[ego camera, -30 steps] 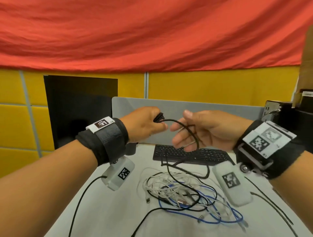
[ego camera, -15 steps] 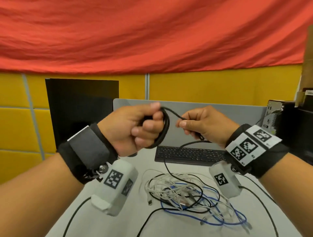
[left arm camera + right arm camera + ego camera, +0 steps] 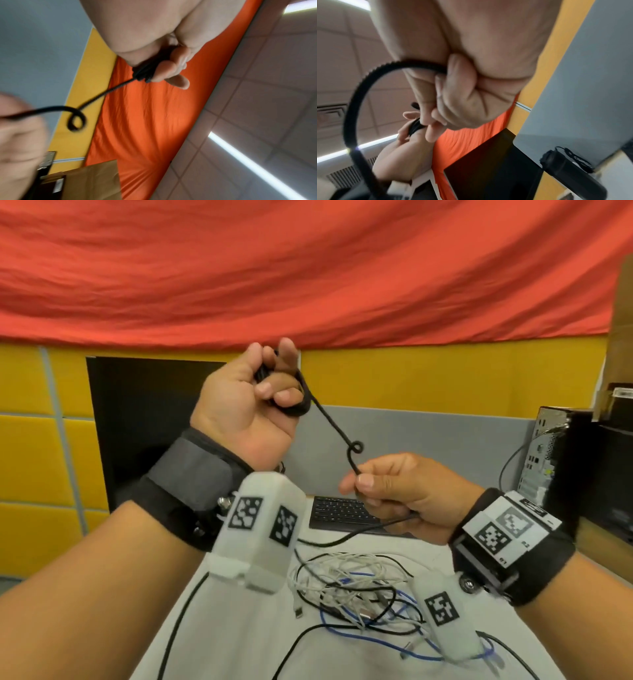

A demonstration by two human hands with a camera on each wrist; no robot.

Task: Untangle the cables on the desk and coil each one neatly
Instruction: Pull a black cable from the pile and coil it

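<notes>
My left hand [image 3: 263, 392] is raised, its fingers curled round a small coil of black cable [image 3: 294, 409]. From that coil the black cable [image 3: 329, 422] runs down to the right with a small kink loop [image 3: 356, 447] in it. My right hand [image 3: 383, 491] pinches the cable just below the kink, and the rest trails down to the desk. In the left wrist view the coil [image 3: 144, 73] sits under the curled fingers and the kink [image 3: 75, 121] shows. The right wrist view shows the cable [image 3: 361, 94] arcing out of my fist. A tangle of white, blue and black cables [image 3: 359, 590] lies on the desk.
A black keyboard [image 3: 339, 513] lies behind the tangle against a grey divider [image 3: 445, 436]. A dark monitor [image 3: 144, 412] stands at the left, and a computer tower [image 3: 548, 450] at the right. Black cables from the wrist cameras trail over the white desk [image 3: 226, 638].
My left hand has risen and turned palm toward me with the coil. My right hand has dropped lower along the cable, which now stretches between them with a small kink loop.
</notes>
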